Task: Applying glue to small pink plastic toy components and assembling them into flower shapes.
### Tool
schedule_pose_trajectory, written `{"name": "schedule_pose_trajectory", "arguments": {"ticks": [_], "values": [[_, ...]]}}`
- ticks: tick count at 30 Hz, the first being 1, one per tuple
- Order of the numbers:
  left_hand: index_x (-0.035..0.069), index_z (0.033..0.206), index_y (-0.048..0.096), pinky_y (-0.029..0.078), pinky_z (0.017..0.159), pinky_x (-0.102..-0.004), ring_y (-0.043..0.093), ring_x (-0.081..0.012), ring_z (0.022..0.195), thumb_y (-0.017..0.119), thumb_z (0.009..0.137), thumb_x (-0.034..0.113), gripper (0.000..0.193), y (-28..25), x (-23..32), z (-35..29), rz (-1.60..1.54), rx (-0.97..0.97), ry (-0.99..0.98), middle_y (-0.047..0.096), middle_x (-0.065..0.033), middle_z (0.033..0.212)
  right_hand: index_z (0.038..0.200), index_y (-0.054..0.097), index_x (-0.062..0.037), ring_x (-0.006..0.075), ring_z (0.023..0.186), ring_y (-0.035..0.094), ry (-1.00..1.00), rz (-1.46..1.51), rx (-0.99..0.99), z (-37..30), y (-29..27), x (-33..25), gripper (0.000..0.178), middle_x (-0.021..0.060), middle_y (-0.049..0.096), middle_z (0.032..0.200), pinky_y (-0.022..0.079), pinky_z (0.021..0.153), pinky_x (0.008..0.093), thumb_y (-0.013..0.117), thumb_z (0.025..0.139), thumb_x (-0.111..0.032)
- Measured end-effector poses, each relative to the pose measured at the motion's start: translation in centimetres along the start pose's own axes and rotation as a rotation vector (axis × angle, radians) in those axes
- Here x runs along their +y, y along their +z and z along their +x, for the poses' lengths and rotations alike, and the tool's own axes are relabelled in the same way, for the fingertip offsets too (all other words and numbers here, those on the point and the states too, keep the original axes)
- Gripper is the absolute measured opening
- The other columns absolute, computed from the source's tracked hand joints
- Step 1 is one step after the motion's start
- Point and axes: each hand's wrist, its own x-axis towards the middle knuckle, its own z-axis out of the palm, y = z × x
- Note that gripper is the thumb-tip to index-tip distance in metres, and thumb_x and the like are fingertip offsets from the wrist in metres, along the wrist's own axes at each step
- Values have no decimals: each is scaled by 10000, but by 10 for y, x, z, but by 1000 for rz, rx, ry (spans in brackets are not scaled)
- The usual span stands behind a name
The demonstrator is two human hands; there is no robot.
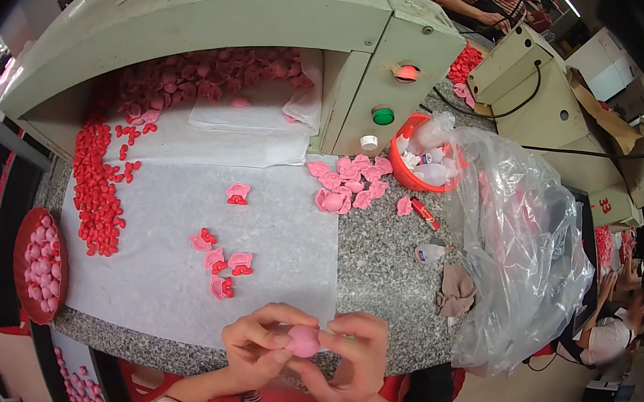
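Between my two hands, close in front of me, is a small rounded pink plastic-looking piece (304, 341). My left hand (256, 347) pinches it with thumb and fingertips from the left. From the other side my right hand (354, 363) grips it with its fingertips. Just beyond the hands, a few pink pieces with red parts attached (240, 263) lie on a white sheet (142, 291). One more such pink-and-red piece (237, 194) sits farther up the sheet. Many small red parts (97, 197) are heaped along its left side.
A red basket (19, 276) of pink pieces stands at the left edge. Behind is a grey-green machine (281, 7) with pink pieces inside its opening. To the right are loose pink pieces (349, 180), an orange basket (413, 182) of bottles, and a clear plastic bag (524, 258). Other people sit farther off.
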Motion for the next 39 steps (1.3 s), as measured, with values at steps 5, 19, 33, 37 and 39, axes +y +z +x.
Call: {"name": "schedule_pose_trajectory", "arguments": {"ticks": [5, 19, 33, 37, 39], "values": [[107, 945, 538, 470, 774, -420, 568, -311, 937, 574, 827, 63, 131, -7, 3, 4, -74, -62, -23, 546, -242, 1056, 962, 630, -54, 235, 951, 473, 124, 219, -115, 8, -8, 5, 396, 128, 482, 1039, 386, 824, 345, 782, 597, -43], [115, 859, 550, 460, 774, -422, 573, -311, 909, 629, 798, 123, 100, -11, 2, 0, -214, 22, -86, 577, -265, 984, 904, 614, -33, 202, 941, 488, 227, 359, -129, 7, 0, -8, 325, 119, 488, 1030, 406, 777, 300, 770, 619, -24], [87, 816, 566, 487, 736, -416, 580, -319, 883, 652, 774, 113, 99, -19, 0, 3, -390, -33, -190, 575, -281, 963, 782, 605, 26, 152, 772, 562, 570, 616, -262, 10, -11, 1, 191, 108, 585, 831, 454, 690, 261, 716, 640, 89], [87, 825, 564, 478, 767, -421, 578, -321, 896, 640, 779, 104, 90, -18, -3, 3, -399, -24, -192, 574, -279, 969, 791, 605, 28, 155, 767, 563, 559, 624, -246, 8, -9, 7, 178, 110, 586, 827, 459, 686, 265, 709, 656, 79], [89, 824, 563, 476, 777, -419, 579, -318, 904, 635, 784, 104, 84, -16, -3, 2, -397, -18, -186, 575, -278, 970, 794, 601, 28, 159, 764, 564, 539, 666, -236, 8, -9, 10, 166, 108, 583, 817, 465, 680, 260, 700, 670, 75]]}}
